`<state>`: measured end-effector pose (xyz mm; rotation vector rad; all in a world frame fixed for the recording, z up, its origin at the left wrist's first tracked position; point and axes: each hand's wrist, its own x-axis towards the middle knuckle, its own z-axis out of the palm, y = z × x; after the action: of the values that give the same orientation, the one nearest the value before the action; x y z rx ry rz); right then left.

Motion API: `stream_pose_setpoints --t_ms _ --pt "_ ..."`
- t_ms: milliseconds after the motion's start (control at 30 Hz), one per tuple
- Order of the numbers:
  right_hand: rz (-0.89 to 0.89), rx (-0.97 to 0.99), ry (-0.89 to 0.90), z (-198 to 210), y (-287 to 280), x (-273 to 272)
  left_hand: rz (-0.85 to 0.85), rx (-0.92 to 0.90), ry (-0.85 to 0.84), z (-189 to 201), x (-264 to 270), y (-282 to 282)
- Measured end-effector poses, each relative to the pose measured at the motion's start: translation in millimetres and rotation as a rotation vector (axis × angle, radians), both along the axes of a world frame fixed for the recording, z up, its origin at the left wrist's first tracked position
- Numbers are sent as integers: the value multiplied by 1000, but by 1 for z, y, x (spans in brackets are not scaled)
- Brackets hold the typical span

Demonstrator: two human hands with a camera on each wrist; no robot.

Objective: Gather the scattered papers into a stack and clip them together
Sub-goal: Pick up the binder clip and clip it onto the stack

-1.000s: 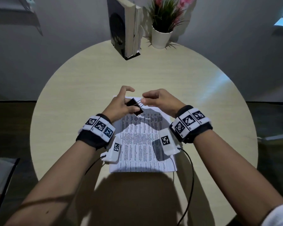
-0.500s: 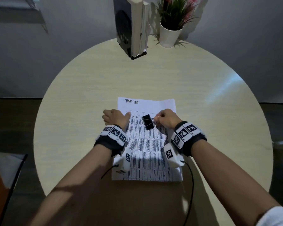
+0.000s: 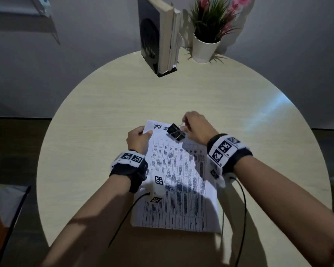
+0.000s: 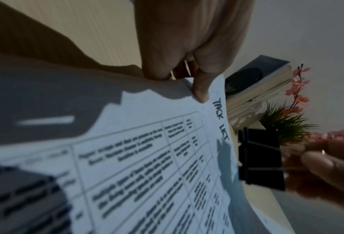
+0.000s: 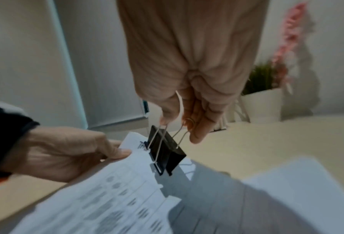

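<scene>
Paper stack (image 3: 177, 182), white sheets printed with a ruled table, lies on my round, pale wood-grain bench (image 3: 104, 116). My left hand (image 3: 138, 138) pinches its far left corner between thumb and curled fingers, lifting that edge. My right hand (image 3: 196, 128) squeezes the thin wire handles of a boxy black binder clip (image 3: 175, 132), held just above the sheets' top edge. Behind stand upright books (image 3: 162, 35) and a white potted plant (image 3: 205, 43).
</scene>
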<state>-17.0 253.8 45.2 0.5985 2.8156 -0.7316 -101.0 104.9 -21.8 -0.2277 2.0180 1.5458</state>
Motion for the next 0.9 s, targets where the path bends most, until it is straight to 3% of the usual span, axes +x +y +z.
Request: stream_pose_setpoints --t_ms 133,267,400,600,733,900 --pt "265 239 -5 11 18 -25 32 48 63 -5 2 3" --pt "388 184 -38 6 19 -39 -13 100 106 -16 2 11" --pt "241 -86 -115 -6 28 -56 61 138 105 -20 1 14" --pt "-216 -609 -95 -40 31 -59 108 45 202 -25 18 16" --pt "-301 -753 23 -47 19 -63 97 -22 296 -37 20 20" --pt "-266 -743 34 -52 10 -75 51 -26 401 -43 24 20"
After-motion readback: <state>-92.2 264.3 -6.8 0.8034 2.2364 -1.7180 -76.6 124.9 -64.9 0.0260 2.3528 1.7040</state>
